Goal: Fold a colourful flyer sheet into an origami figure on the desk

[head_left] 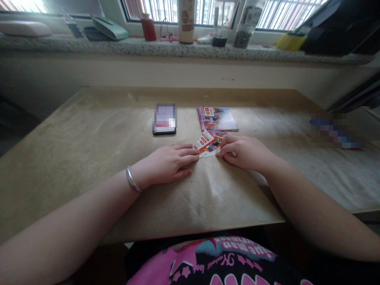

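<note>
A small folded piece of colourful printed paper (208, 143) lies on the brown paper-covered table (89, 150), between my two hands. My left hand (169, 163), with a silver bangle at the wrist, lies flat with its fingers together, the fingertips pressing the paper's left edge. My right hand (245, 152) rests on the paper's right side, fingers curled and pinching its edge. Just behind the folded piece lies a stack of similar colourful leaflets (217, 118).
A phone (164, 118) lies face up on the table left of the leaflets. A blurred object (335, 130) sits at the table's right. The stone windowsill (118, 46) behind carries a red cup (148, 28), bottles, jars and a green case.
</note>
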`<state>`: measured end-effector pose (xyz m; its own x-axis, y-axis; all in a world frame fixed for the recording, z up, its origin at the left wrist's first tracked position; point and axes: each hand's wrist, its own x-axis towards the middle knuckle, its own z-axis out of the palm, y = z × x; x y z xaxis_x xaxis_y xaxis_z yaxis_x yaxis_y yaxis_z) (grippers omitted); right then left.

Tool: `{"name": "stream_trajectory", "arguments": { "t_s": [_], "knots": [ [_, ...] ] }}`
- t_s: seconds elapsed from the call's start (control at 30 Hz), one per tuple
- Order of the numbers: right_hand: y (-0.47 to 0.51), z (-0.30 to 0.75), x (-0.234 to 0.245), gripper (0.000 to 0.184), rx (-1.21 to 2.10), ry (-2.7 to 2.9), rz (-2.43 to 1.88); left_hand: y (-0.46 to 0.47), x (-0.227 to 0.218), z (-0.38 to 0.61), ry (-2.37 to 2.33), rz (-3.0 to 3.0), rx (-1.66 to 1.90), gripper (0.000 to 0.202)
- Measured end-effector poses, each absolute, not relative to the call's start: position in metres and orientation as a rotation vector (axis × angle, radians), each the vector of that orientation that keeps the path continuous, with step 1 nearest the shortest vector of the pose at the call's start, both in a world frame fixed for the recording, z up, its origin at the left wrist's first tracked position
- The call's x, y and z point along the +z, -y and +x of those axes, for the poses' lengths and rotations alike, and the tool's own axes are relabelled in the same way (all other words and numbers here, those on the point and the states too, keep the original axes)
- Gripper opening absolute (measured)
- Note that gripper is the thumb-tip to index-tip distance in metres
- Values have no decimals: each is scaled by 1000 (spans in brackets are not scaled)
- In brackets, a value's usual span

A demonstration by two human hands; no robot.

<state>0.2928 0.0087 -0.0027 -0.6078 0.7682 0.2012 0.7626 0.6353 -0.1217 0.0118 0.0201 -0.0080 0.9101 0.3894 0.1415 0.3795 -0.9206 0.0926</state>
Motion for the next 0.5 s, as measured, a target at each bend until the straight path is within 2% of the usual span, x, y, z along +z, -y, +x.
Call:
{"name": "stream_trajectory", "arguments": {
  "t_s": [0.5],
  "knots": [
    [-18,315,-4,20,151,2583,-1310,-19,-9,10,-635,3014,196,45]
  ]
}}
